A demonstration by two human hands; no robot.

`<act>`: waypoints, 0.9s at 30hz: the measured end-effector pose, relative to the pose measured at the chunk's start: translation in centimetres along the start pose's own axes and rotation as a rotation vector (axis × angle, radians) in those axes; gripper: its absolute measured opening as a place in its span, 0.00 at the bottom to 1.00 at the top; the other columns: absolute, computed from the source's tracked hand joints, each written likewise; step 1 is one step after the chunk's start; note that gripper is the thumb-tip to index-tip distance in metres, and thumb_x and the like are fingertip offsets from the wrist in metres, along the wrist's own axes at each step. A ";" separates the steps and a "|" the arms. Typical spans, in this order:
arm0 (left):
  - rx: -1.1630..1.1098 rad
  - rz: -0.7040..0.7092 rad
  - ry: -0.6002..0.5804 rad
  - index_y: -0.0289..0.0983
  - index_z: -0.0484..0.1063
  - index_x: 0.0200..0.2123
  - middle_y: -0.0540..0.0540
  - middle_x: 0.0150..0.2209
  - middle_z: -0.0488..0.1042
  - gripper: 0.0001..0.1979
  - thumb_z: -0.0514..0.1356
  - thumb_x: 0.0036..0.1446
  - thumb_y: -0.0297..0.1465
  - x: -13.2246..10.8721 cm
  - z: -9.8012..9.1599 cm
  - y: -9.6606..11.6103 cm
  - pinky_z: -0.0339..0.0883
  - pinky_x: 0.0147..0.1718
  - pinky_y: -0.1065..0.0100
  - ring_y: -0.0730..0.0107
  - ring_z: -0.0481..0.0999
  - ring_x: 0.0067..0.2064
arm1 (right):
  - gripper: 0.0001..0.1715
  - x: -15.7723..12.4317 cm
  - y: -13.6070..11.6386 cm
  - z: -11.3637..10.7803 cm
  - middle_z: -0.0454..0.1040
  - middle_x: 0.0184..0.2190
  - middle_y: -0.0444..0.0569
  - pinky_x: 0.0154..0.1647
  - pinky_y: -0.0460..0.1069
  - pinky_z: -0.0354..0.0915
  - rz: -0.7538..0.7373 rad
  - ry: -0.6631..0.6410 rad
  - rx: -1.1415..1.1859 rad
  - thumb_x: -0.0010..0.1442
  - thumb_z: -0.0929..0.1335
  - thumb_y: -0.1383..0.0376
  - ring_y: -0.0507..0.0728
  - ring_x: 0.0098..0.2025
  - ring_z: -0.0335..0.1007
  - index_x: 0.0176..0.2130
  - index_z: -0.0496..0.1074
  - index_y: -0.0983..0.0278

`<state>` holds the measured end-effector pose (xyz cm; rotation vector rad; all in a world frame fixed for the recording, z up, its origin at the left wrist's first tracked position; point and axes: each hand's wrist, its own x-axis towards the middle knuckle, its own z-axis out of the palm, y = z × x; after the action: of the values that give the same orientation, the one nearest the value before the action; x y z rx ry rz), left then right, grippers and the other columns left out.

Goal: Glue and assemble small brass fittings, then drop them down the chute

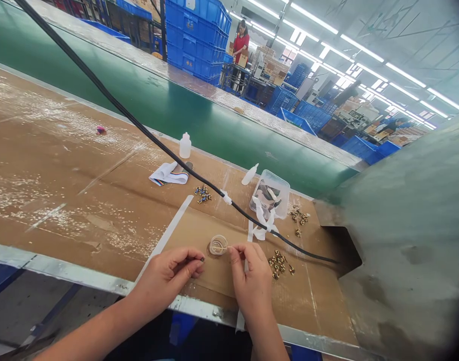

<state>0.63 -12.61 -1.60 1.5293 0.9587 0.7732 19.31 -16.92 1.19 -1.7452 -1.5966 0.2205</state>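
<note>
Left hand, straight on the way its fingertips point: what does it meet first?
Probably the small clear plastic cup just ahead of the left hand; depth is unclear, so it might pass just in front.

Plastic cup (218, 245), brass fittings (279, 264) to its right, plastic tub (270, 193) behind

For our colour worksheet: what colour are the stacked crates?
The crates are blue, clearest in the head view.

- Site: factory assembly floor, indoors.
- Green conveyor belt (165, 108) runs alongside cardboard-covered workbench (63, 170).
- Blue plastic crates (195, 40) stand stacked.
- Strip lights (360, 52) run in rows overhead.
- Brass fittings (278, 263) lie loose on bench.
- Co-worker (240, 45) stands at further station.
</note>
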 end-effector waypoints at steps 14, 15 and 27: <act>-0.023 -0.032 0.006 0.38 0.74 0.39 0.46 0.34 0.78 0.09 0.58 0.58 0.36 -0.1 0.0 -0.3 0.75 0.38 0.68 0.65 0.79 0.35 | 0.10 -0.9 -2.7 -2.3 0.69 0.29 0.45 0.35 0.49 0.58 -0.071 -0.005 0.098 0.65 0.63 0.65 0.55 0.33 0.64 0.31 0.68 0.62; -0.021 -0.032 0.008 0.38 0.74 0.39 0.46 0.34 0.78 0.09 0.58 0.58 0.36 -0.1 0.0 -0.3 0.75 0.38 0.68 0.65 0.79 0.35 | 0.10 -0.9 -2.8 -2.3 0.69 0.29 0.45 0.35 0.49 0.57 -0.078 -0.012 0.094 0.65 0.63 0.65 0.55 0.34 0.64 0.31 0.68 0.62; 0.016 0.002 -0.005 0.39 0.74 0.39 0.47 0.33 0.78 0.09 0.57 0.59 0.36 -0.1 -0.1 0.0 0.74 0.37 0.69 0.66 0.79 0.35 | 0.08 -0.9 -2.8 -2.2 0.69 0.30 0.44 0.37 0.49 0.55 -0.117 -0.041 0.045 0.64 0.64 0.68 0.55 0.35 0.63 0.32 0.67 0.62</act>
<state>0.53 -12.65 -1.61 1.5455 0.9617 0.7648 18.24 -18.74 4.13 -1.6169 -1.7051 0.2348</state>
